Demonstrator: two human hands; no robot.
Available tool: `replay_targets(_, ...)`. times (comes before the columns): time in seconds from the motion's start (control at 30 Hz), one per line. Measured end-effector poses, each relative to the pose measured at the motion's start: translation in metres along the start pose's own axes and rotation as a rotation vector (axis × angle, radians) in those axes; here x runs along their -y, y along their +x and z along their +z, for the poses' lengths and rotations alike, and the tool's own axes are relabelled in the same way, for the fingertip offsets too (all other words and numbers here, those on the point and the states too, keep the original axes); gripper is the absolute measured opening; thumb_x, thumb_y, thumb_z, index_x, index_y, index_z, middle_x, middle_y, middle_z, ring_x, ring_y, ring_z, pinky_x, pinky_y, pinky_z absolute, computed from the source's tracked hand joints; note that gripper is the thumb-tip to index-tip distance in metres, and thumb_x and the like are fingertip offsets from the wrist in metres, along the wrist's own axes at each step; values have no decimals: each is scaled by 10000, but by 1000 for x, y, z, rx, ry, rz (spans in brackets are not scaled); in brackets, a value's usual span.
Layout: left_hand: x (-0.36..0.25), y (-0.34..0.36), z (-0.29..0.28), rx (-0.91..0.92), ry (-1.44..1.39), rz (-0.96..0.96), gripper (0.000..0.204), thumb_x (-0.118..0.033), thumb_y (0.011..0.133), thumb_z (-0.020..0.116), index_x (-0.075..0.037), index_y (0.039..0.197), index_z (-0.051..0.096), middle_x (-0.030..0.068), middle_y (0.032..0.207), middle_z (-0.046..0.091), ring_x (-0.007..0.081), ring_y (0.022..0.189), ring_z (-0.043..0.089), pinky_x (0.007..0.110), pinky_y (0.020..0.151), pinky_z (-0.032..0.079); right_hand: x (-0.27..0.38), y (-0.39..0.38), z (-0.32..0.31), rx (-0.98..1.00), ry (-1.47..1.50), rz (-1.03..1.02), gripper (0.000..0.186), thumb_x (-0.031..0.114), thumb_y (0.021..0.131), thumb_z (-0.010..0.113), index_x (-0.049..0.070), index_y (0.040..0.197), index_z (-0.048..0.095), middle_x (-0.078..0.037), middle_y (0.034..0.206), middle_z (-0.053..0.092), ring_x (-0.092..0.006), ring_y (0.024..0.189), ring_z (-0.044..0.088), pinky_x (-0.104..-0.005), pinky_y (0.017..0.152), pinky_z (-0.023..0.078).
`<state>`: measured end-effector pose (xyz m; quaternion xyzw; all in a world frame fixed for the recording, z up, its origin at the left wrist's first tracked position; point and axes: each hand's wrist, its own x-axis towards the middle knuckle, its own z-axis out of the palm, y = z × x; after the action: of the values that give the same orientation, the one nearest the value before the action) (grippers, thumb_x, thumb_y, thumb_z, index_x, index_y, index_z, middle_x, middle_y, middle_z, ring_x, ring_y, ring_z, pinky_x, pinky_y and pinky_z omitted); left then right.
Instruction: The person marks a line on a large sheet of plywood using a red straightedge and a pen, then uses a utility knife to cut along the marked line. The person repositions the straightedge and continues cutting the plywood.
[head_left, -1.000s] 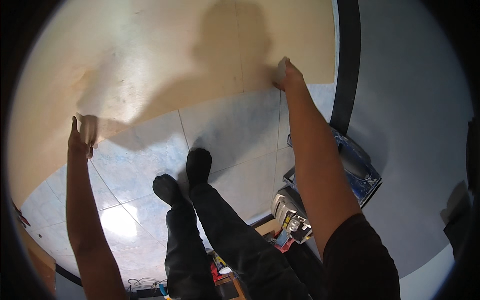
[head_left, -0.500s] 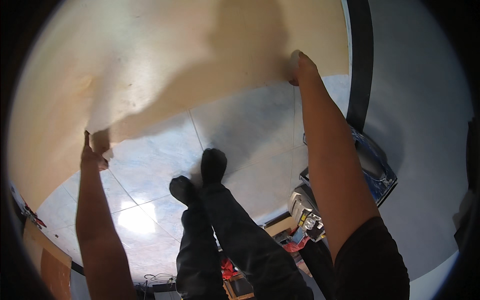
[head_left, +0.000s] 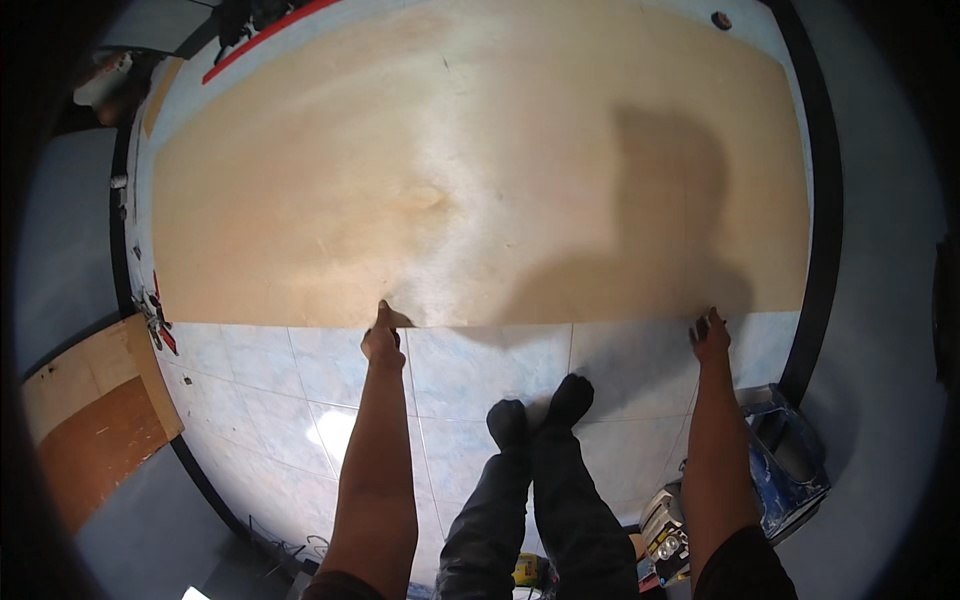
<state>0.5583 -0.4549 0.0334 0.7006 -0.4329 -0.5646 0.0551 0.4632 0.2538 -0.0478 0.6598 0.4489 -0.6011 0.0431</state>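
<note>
A large pale plywood sheet (head_left: 480,170) fills the upper middle, my shadow falling on its right part. My left hand (head_left: 383,338) is closed on the sheet's near edge left of centre, thumb on top. My right hand (head_left: 710,335) grips the same edge toward the right, its fingertips partly shadowed. My feet in black socks (head_left: 568,400) are on the pale tiled floor (head_left: 480,365) between my arms.
Leaning wooden boards (head_left: 100,420) are at the left, beside small tools (head_left: 160,330). A red strip (head_left: 260,45) and dark objects lie beyond the sheet, a small roll (head_left: 721,20) at top right. A blue plastic case (head_left: 780,460) and clutter (head_left: 665,530) are at lower right by the wall.
The view has shifted, showing the whole sheet and its far edge. My two hands, earlier at different heights in the picture, are now nearly level along the edge, lower in view.
</note>
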Motion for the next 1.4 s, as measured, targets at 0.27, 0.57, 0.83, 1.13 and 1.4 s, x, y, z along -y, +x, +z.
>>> replay_targets(0.27, -65, -87, -12, 64, 7, 89, 368, -315, 918, 928, -97, 849, 640, -21, 708, 586, 91, 559, 443, 310, 518, 331, 36, -35, -25, 470, 292, -229, 330, 326, 1174, 505, 73, 1319, 660, -65, 1267, 719, -238, 1146, 698, -416, 968, 582)
replay_targets(0.57, -166, -153, -42, -6, -36, 466, 222, -288, 964, 842, -99, 974, 725, -39, 755, 626, 76, 599, 463, 310, 549, 383, 145, -210, 15, 292, 345, -370, 198, 162, 1096, 599, 14, 1178, 702, -80, 1040, 752, -233, 867, 758, -353, 669, 626)
replay_targets(0.83, -308, -263, -21, 58, -17, 661, 188, -206, 994, 794, -36, 1040, 729, 12, 948, 722, 98, 794, 601, 286, 685, 461, 297, -369, 71, 143, 219, -643, 160, 151, 1005, 721, 17, 921, 693, -74, 809, 718, -180, 560, 654, -343, 438, 497)
replay_targets(1.13, -464, -316, 50, 15, -121, 890, 253, -218, 962, 782, -51, 873, 615, 9, 802, 594, 123, 718, 513, 323, 671, 434, 416, -502, 152, 159, 255, -976, 364, 157, 975, 729, 54, 677, 546, -67, 602, 620, -140, 463, 553, -316, 412, 399)
replay_targets(1.4, -609, -339, 124, -2, -172, 996, 360, -253, 938, 797, -76, 793, 519, -9, 742, 533, 97, 638, 445, 302, 593, 387, 513, -554, 240, 79, 108, -1226, 412, 209, 991, 714, 4, 661, 577, -76, 573, 608, -147, 434, 538, -331, 397, 422)
